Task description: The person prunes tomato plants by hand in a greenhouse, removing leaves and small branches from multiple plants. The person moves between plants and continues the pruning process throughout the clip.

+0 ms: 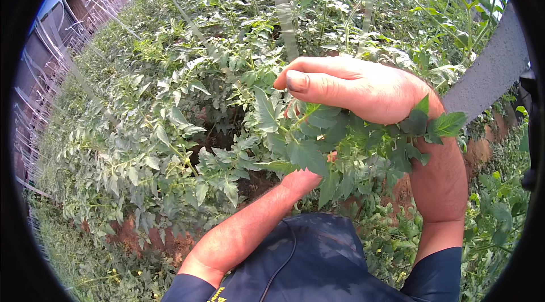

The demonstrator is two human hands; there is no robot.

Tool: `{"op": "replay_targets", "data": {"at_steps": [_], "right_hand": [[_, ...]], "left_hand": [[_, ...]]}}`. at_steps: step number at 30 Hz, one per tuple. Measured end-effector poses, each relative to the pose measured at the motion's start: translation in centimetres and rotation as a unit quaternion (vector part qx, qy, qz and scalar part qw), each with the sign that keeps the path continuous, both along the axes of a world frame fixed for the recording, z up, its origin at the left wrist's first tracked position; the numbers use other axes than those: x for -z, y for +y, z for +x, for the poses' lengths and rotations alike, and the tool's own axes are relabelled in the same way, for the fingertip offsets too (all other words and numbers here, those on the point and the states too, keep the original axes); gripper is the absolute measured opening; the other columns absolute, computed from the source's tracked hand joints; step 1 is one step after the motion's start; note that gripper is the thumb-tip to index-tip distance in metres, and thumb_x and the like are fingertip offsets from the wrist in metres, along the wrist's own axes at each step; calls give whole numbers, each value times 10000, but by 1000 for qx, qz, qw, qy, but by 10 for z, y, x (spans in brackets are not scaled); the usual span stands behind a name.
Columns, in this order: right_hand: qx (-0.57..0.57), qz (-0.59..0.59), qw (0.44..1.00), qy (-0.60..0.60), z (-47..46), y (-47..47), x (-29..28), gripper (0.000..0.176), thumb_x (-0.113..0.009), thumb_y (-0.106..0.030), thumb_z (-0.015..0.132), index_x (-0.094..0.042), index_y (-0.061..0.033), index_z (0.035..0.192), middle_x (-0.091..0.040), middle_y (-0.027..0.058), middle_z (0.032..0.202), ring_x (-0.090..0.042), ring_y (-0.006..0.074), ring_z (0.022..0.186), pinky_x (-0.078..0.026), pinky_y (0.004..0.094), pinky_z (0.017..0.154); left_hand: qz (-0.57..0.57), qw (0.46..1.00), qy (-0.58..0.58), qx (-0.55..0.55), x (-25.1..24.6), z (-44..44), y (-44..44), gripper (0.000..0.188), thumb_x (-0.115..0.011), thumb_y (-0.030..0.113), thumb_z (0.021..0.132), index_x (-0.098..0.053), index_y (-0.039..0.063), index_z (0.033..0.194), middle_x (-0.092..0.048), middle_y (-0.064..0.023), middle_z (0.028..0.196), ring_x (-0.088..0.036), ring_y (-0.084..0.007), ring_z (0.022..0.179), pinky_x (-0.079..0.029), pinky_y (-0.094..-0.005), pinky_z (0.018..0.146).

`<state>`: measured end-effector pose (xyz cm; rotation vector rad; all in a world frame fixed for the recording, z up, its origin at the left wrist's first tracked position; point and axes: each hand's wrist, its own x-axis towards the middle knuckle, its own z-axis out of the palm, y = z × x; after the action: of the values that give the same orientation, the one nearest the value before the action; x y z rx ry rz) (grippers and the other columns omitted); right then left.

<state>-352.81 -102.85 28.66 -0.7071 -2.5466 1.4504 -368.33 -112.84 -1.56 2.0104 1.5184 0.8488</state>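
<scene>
My right hand is raised over the top of a tomato plant, its thumb and fingers pointing left; leaves hide most of its fingers, so its hold cannot be made out. Beneath it, the green leaves of a tomato plant spread between my two arms. From the lower left my left hand reaches into this foliage. Only its wrist and a bit of the hand show, and its fingers are hidden behind leaves.
Dense tomato plants fill the left and front. Clear plastic strips hang among them. A thick grey post slants at the right. Pale strings line the far left by a wall. Reddish soil shows between rows.
</scene>
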Motion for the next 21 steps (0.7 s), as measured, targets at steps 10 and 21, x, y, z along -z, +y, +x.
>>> {"op": "replay_targets", "data": {"at_steps": [10,21], "right_hand": [[-10,195,970,-142,11,-5,-36,665,-806,-566,970,-622,-7,1282,-772,112,741,-746,229,668,-550,362,620],[-14,164,985,-61,8,23,-8,573,-834,-449,950,-627,-57,1312,-769,192,1260,-762,315,1067,-566,421,929]], "left_hand": [[56,967,-68,-241,-38,-12,77,434,-794,419,966,-572,159,1234,-802,-50,954,-779,-327,910,-572,-487,825],[-37,954,-35,-294,-68,-51,94,359,-784,362,904,-724,112,1155,-781,-110,933,-754,-309,877,-582,-463,798]]}}
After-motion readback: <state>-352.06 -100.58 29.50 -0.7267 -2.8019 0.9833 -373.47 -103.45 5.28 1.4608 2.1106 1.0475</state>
